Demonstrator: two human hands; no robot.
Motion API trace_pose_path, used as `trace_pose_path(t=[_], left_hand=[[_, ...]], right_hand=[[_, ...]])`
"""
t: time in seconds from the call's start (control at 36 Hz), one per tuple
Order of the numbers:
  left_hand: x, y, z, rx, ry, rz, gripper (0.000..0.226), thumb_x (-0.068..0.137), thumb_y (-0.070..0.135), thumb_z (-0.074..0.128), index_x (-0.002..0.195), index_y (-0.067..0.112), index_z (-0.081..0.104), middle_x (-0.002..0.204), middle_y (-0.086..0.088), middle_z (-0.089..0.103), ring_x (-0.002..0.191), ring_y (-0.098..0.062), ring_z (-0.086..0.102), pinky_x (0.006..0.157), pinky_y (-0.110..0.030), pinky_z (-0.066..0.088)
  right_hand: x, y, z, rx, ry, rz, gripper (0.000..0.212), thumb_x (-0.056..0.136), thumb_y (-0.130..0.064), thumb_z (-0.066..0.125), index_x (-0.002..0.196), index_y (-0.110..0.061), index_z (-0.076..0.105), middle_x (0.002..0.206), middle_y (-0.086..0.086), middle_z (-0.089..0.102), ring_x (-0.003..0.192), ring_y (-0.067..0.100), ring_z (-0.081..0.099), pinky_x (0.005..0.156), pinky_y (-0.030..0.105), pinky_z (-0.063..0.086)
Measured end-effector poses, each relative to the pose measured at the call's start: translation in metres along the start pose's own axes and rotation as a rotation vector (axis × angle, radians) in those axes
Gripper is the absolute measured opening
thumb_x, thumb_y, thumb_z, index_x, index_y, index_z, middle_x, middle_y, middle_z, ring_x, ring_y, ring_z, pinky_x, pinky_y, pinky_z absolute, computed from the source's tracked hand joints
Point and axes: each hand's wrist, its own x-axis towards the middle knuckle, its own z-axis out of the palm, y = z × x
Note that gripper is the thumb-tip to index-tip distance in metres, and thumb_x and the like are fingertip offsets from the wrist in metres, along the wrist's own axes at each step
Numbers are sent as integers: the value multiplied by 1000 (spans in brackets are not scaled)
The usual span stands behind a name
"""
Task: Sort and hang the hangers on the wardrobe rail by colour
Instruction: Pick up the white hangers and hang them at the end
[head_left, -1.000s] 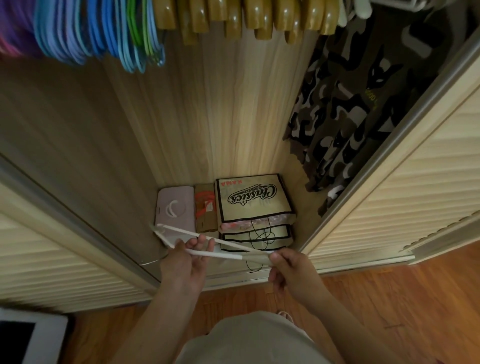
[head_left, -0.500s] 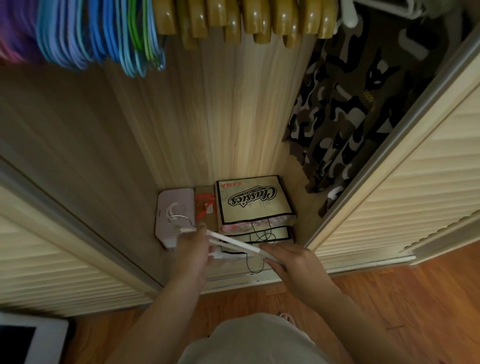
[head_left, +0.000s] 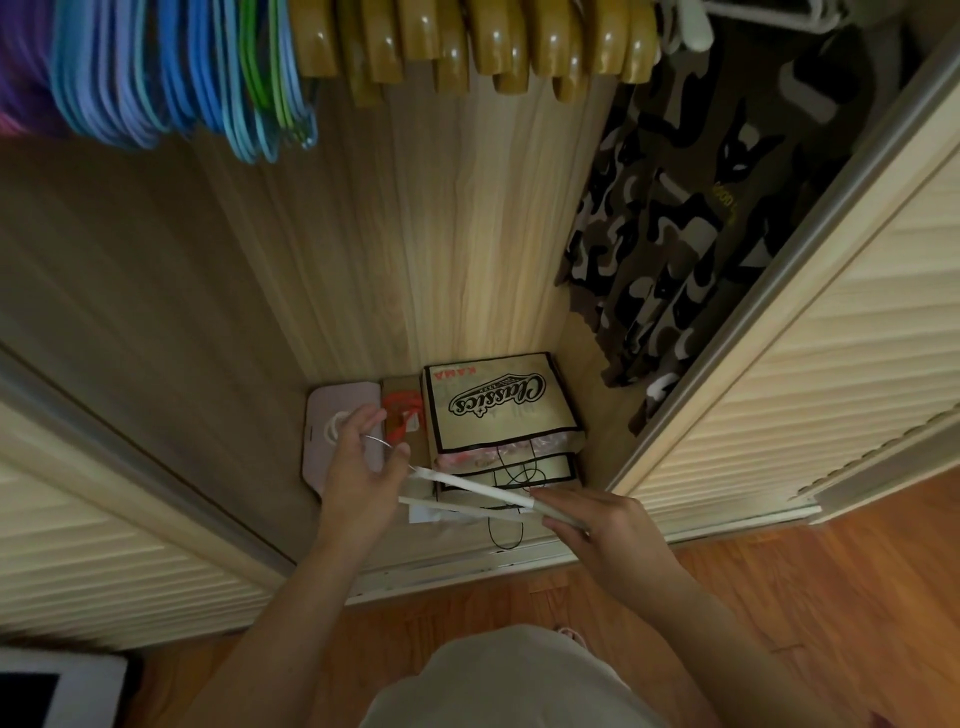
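At the far left, a white tablet (head_left: 57, 691) lies on the wooden floor (head_left: 831, 597) below a slatted wardrobe door (head_left: 93, 561). Above, purple hangers (head_left: 21, 67), then blue hangers (head_left: 135, 78) with a green hanger (head_left: 270, 88) among them, hang in a bunch at the top edge, followed to the right by a row of wooden hangers (head_left: 467, 47). On the wardrobe floor sits a pale pink case (head_left: 332, 415), touching a brown box with red print (head_left: 402, 410), and just beside that a paper bag marked "Classics" (head_left: 498, 405) with black cord handles. The left hand (head_left: 363, 467) reaches in over the pink case, its fingers curled round the metal hook (head_left: 382, 442) end of a white hanger (head_left: 467, 493). The white hanger runs slanting from that hand, low in front of the bags, to the right hand (head_left: 597, 525), which pinches its other end between thumb and fingers. Both hands therefore grip the same hanger, held well below the rail. Further right, a camouflage garment (head_left: 675, 234) hangs against the side wall, with a white hanger end (head_left: 693, 28) above it, and the right slatted door (head_left: 831, 364) stands at the edge.
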Motion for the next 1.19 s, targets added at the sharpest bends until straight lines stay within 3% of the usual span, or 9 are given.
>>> trace_pose_path(t=[0.14, 0.22, 0.28, 0.42, 0.5, 0.64, 0.78, 1.0, 1.19], left_hand=[[2, 15, 3, 44, -66, -11, 97, 92, 27, 77, 163, 28, 12, 166, 12, 18, 151, -8, 18, 125, -38, 22], [6, 43, 3, 54, -64, 36, 89, 95, 30, 72, 163, 31, 14, 167, 7, 18, 150, -10, 22, 122, -33, 23], [9, 73, -1, 95, -99, 149, 73, 99, 29, 66, 159, 35, 26, 164, 9, 29, 146, -3, 26, 119, -28, 23], [18, 191, -26, 129, -67, 523, 34, 104, 22, 56, 134, 39, 55, 133, 10, 58, 126, -1, 49, 117, -38, 37], [25, 247, -41, 214, 48, 790, 29, 103, 20, 56, 129, 30, 63, 125, 18, 54, 122, 1, 49, 110, -33, 39], [47, 299, -60, 524, 121, 1033, 28, 103, 20, 53, 127, 18, 67, 124, 7, 58, 122, -10, 48, 105, -34, 42], [67, 334, -76, 743, 180, 1050, 31, 102, 21, 55, 130, 17, 67, 130, -2, 61, 127, -19, 49, 109, -40, 41], [56, 344, -83, 772, 206, 995, 33, 104, 24, 52, 134, 18, 64, 138, -2, 56, 135, -18, 41, 112, -36, 34], [53, 326, -85, 757, 209, 955, 33, 103, 24, 53, 134, 21, 64, 139, 1, 54, 137, -15, 38, 115, -34, 30]], right_hand=[[2, -1, -6, 3, 29, 120, 36, 94, -27, 69, 130, -25, 67, 100, -13, 74, 78, -4, 63, 73, 25, 57], [6, -2, -24, 34, 103, 302, 41, 92, -21, 74, 132, -27, 67, 95, -15, 73, 69, -17, 57, 65, 1, 42], [12, 0, -45, 38, 171, 386, 34, 93, -16, 73, 125, -25, 72, 89, -18, 69, 67, -20, 57, 63, 0, 39], [42, -3, -131, 25, 423, 540, 26, 96, -19, 67, 117, -31, 75, 85, -7, 76, 66, 11, 71, 66, 43, 61], [64, -8, -181, 36, 598, 506, 25, 97, -19, 63, 119, -25, 74, 84, -2, 76, 71, 15, 73, 71, 48, 62], [108, -21, -241, 32, 755, 431, 26, 98, -23, 59, 120, -22, 74, 96, 4, 78, 88, 22, 74, 82, 46, 60], [163, -29, -284, -10, 826, 342, 29, 102, -28, 54, 125, -25, 71, 108, 1, 77, 97, 21, 73, 89, 47, 60], [249, -36, -321, -28, 817, 235, 32, 104, -25, 53, 133, -19, 66, 124, 3, 71, 113, 22, 67, 103, 40, 52], [284, -36, -310, -60, 737, 279, 29, 105, -21, 46, 124, -14, 68, 115, 15, 71, 107, 34, 65, 91, 41, 54]])
